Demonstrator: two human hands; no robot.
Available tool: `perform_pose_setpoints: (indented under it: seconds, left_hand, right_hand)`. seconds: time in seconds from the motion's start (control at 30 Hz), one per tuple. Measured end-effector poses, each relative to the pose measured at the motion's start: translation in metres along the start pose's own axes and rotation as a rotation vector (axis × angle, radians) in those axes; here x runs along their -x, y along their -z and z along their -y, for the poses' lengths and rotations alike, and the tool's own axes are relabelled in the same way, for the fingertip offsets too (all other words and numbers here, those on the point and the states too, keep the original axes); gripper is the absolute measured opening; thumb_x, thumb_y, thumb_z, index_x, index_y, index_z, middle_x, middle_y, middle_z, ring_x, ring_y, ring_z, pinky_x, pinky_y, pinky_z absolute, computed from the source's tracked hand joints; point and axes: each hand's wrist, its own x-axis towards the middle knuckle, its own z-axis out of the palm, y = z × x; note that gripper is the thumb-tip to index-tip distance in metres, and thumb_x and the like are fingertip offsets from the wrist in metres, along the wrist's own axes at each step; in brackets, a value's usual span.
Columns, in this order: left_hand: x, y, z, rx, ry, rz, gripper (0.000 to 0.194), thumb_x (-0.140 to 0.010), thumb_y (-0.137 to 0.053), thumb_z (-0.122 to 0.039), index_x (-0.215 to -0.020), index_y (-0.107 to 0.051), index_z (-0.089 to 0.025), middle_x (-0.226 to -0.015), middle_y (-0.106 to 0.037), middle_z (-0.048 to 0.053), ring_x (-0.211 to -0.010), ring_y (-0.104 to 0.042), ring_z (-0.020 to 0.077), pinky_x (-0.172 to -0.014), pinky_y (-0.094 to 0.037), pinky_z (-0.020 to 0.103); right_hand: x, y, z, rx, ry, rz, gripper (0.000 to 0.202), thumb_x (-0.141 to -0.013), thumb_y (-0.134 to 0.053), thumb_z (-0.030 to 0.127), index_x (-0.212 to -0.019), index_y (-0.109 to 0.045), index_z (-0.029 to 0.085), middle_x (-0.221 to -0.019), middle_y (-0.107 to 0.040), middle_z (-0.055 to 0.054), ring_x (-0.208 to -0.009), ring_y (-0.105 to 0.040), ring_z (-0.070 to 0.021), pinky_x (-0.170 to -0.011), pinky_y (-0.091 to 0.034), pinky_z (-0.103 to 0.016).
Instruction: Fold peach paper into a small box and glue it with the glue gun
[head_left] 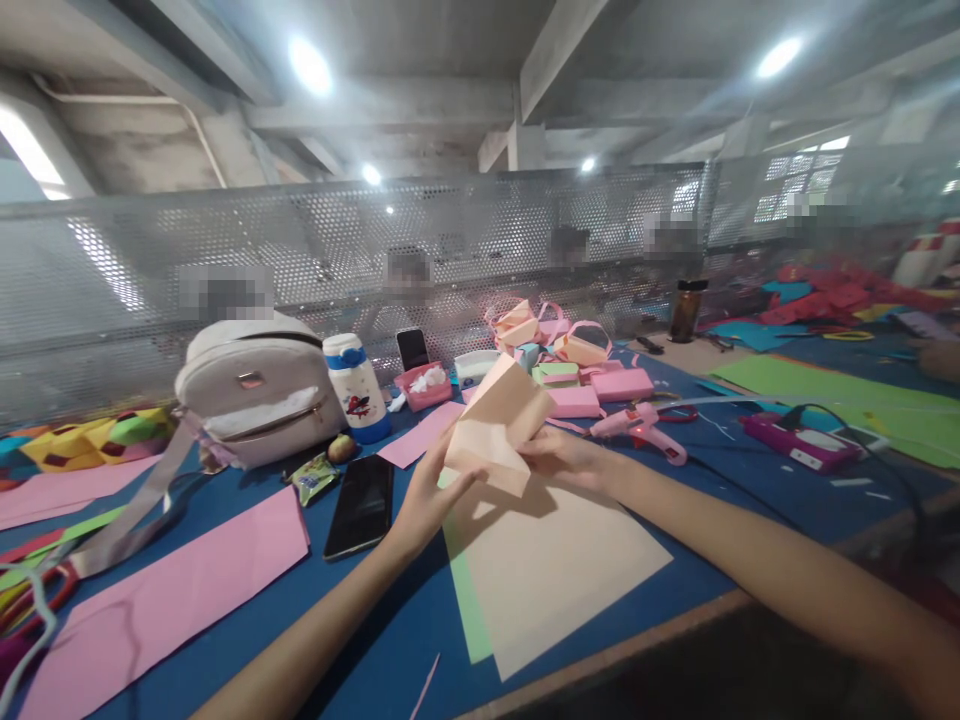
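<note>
A folded cream paper piece [499, 420] is held up between both hands at the middle of the view. My left hand [431, 500] grips its left side, with the thumb across the lower flap. On the right side, my right hand [566, 460] has its fingers closed on the paper's edge, partly hidden by it. Beneath them lies a large cream sheet [555, 575] over a green sheet [469, 600]. A pink glue gun [641, 430] rests just right of my right hand.
Left stand a grey backpack [259, 390] and a bottle [356, 390]; a black phone [360, 505] and pink sheet [180, 600] lie nearer. Behind are pink paper pieces [622, 384]. A power strip [799, 443] and green paper [847, 400] are right.
</note>
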Motion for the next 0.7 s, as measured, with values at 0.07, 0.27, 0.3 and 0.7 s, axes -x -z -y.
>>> perform_pose_setpoints:
  seconds: [0.07, 0.27, 0.3, 0.7]
  left_hand:
    - [0.001, 0.000, -0.004, -0.003, 0.032, 0.007, 0.053, -0.088, -0.059, -0.056, -0.126, -0.060, -0.020, -0.123, -0.068, 0.011, -0.119, -0.060, 0.0299, -0.102, -0.046, 0.043]
    - [0.002, 0.003, -0.013, -0.002, 0.033, 0.031, 0.048, -0.092, -0.047, -0.060, -0.075, -0.061, -0.017, -0.075, -0.063, 0.003, -0.079, -0.059, 0.0205, -0.075, -0.049, 0.030]
    - [0.002, 0.003, -0.014, 0.001, 0.031, 0.027, 0.049, -0.094, -0.044, -0.059, -0.072, -0.058, -0.018, -0.073, -0.060, 0.002, -0.074, -0.056, 0.0188, -0.071, -0.047, 0.028]
    - [0.005, 0.006, -0.019, 0.018, -0.049, -0.068, 0.059, -0.095, -0.036, -0.065, -0.059, -0.046, -0.020, -0.062, -0.051, 0.001, -0.061, -0.049, 0.0160, -0.062, -0.044, 0.027]
  right_hand:
    - [-0.001, 0.000, -0.001, 0.002, -0.005, -0.005, 0.031, -0.064, -0.087, 0.023, -0.086, -0.067, 0.013, -0.080, -0.071, -0.004, -0.079, -0.066, -0.0181, -0.080, -0.049, -0.029]
    - [0.001, -0.003, 0.001, 0.007, -0.028, 0.000, 0.032, -0.065, -0.085, 0.023, -0.090, -0.069, 0.012, -0.089, -0.074, -0.008, -0.084, -0.068, -0.0201, -0.079, -0.049, -0.029]
    - [0.001, -0.003, 0.001, 0.009, -0.032, 0.001, 0.032, -0.065, -0.085, 0.023, -0.089, -0.069, 0.012, -0.089, -0.074, -0.008, -0.085, -0.068, -0.0202, -0.079, -0.049, -0.029]
    - [0.000, 0.001, 0.002, 0.020, -0.030, 0.054, 0.036, -0.059, -0.091, 0.027, -0.086, -0.073, 0.010, -0.083, -0.075, -0.005, -0.080, -0.067, -0.0153, -0.081, -0.047, -0.025]
